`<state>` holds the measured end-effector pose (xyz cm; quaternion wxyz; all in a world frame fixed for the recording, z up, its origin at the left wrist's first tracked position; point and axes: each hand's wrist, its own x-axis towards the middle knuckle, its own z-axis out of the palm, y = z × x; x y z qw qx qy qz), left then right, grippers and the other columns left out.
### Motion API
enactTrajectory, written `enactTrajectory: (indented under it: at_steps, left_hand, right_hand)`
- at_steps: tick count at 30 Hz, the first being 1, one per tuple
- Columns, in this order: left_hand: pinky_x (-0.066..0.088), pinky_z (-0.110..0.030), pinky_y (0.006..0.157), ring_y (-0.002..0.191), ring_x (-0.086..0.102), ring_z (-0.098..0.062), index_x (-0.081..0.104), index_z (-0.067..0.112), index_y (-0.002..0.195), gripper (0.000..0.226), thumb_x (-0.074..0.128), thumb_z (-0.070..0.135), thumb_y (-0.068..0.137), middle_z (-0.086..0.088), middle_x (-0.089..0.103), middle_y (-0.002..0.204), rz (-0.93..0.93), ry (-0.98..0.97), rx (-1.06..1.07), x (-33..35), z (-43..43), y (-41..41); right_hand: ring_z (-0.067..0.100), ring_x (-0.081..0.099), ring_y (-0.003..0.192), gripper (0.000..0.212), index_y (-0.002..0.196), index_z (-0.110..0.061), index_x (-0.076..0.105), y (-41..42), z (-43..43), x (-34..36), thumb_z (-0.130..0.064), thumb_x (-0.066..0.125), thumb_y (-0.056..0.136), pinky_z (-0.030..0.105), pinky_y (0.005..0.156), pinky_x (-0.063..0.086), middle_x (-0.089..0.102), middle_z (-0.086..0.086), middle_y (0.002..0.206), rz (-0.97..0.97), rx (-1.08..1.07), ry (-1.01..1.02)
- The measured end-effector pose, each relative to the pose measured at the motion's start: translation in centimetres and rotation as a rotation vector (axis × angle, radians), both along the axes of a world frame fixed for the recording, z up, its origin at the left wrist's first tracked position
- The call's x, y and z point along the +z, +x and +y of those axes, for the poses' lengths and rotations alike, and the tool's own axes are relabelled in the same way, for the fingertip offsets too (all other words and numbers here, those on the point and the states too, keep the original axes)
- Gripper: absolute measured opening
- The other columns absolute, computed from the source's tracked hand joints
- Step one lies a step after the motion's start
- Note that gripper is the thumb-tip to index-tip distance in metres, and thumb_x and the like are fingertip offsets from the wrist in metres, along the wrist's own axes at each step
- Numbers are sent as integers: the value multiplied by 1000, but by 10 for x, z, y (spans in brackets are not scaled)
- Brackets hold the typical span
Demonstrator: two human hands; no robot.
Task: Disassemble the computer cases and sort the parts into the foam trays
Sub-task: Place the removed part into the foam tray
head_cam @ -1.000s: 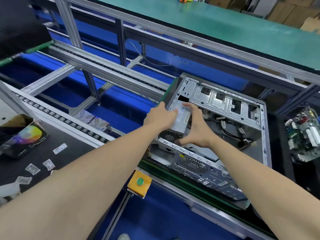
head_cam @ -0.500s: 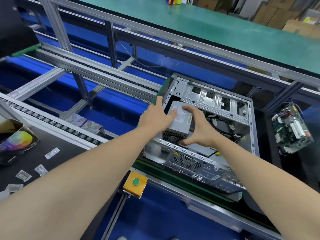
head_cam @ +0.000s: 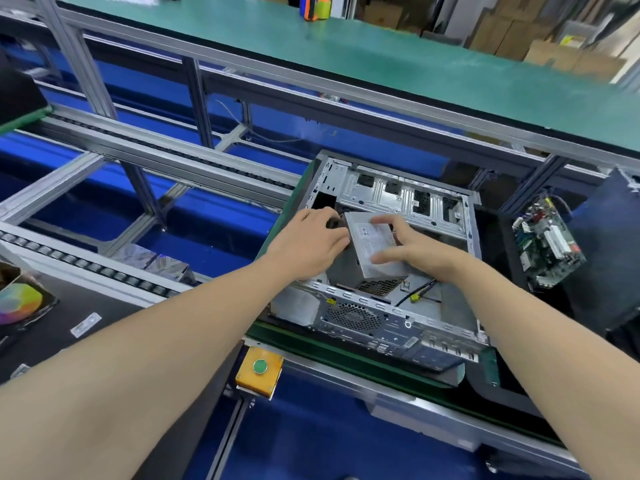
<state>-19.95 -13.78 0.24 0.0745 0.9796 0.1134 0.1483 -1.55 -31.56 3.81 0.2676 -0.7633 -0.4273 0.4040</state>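
Note:
An open grey computer case point(head_cam: 401, 188) lies on its side on the green belt, its inside facing up. A grey power supply box point(head_cam: 372, 268) with a white label sits tilted in the case's left end, its vented face toward me. My left hand point(head_cam: 308, 242) grips the box's left side, fingers curled over its top left edge. My right hand point(head_cam: 408, 245) holds the box from the right, thumb low on the labelled face and fingers over its top. Loose cables with a yellow plug point(head_cam: 415, 296) lie on the case floor beside the box.
A green motherboard point(head_cam: 545, 245) stands in a black foam tray point(head_cam: 609, 258) to the right. A yellow box with a green button point(head_cam: 259, 370) sits on the near rail. Small bags lie on the black surface point(head_cam: 52, 341) at left. Aluminium rails run behind the case.
The power supply has tipped up and come further out of its corner, its labelled face turning toward me. Both hands stayed on it, shifting right with it.

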Motion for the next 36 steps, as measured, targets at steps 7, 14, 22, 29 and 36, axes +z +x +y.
enactTrajectory:
  at_steps: [7,14,22,29,36]
  left_hand:
    - [51,-43,78,103,57,-20,46,39,118,48,45,1,90,10,64,120,130,-195,71,5,0,0]
    - [52,-44,61,78,62,-28,31,35,114,42,43,3,90,4,70,113,118,-224,145,6,-6,-5]
    - [54,-50,66,74,60,-27,39,26,108,32,44,-3,94,-1,61,96,10,-277,240,11,-9,-6]
    - [46,-37,76,92,57,-33,51,3,114,20,42,15,102,-17,58,108,262,-759,535,27,-26,27]
    - [48,-35,85,88,57,-26,50,9,114,37,55,43,102,-10,55,96,245,-1779,496,-6,-50,64]
  right_hand:
    - [36,62,117,142,162,-20,0,-47,43,-15,-66,91,64,41,90,54,52,17,143,-395,-337,-134]
    - [24,63,82,131,160,-7,3,-45,48,1,-39,93,69,35,60,51,63,10,103,-328,-420,-165]
    - [28,66,94,109,144,-10,37,-28,31,18,-23,98,55,44,76,60,65,9,108,-317,-336,-137]
    - [24,57,109,121,157,-20,33,5,-22,39,-14,97,54,32,72,46,56,-6,124,-394,-193,-119]
    - [33,62,113,118,154,-32,35,15,-69,61,-10,94,54,33,79,56,57,11,144,-325,-164,-25]
